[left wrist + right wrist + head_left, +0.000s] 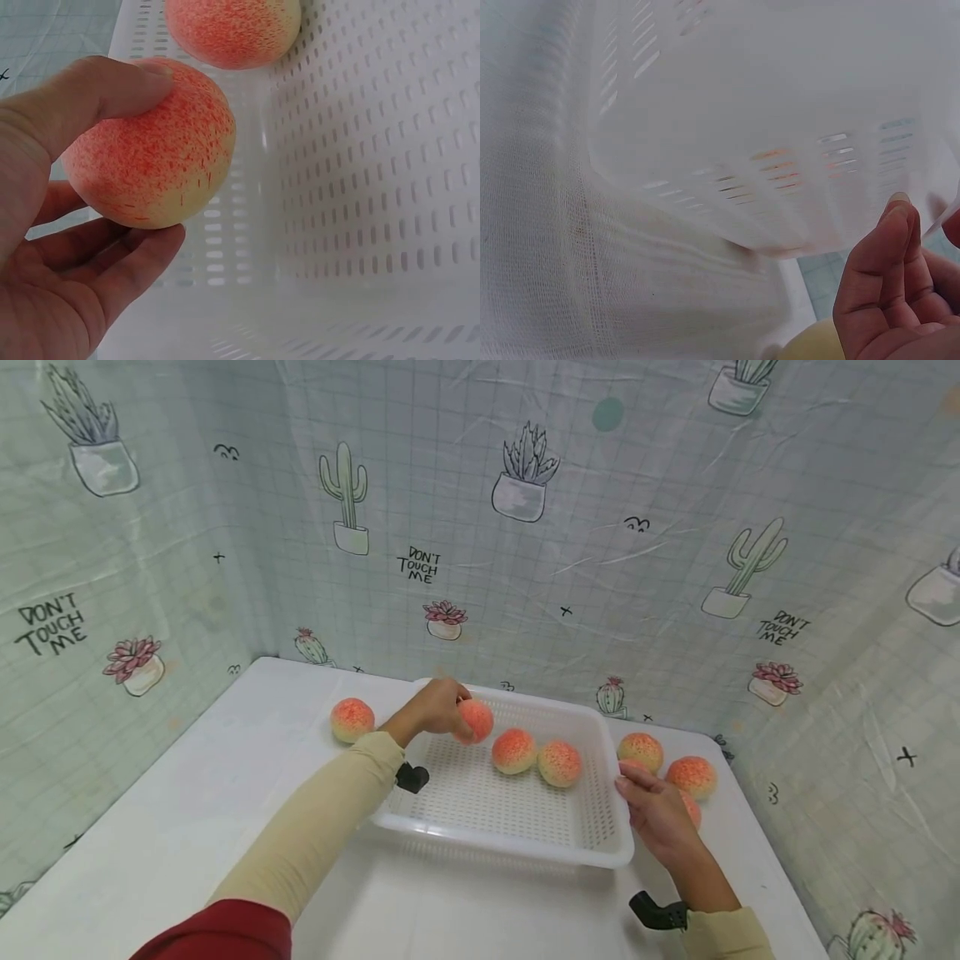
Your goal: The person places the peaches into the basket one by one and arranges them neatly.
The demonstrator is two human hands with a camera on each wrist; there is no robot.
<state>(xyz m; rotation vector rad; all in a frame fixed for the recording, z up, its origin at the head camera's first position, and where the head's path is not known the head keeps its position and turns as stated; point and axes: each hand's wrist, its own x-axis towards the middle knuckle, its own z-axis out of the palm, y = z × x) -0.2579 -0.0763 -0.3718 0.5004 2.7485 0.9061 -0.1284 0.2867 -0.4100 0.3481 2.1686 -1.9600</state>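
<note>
My left hand (435, 708) grips a pink-and-yellow peach (477, 721) over the back left part of a white perforated plastic basket (510, 847). In the left wrist view the thumb lies over the top of this peach (157, 150), with the fingers curled under it. Two more peaches, one in the middle (513, 751) and one to its right (559, 764), sit inside the basket. At the basket's right side, my right hand (663, 818) pinches the rim between thumb and fingertips. The right wrist view shows these fingers (877, 277) beside the basket wall (705, 112).
Several peaches, among them one at the far right (692, 777), lie on the white table (112, 860) right of the basket, some partly hidden by my right hand. A lone peach (352, 720) lies left of the basket. A cactus-printed curtain (465, 510) encloses the back and sides.
</note>
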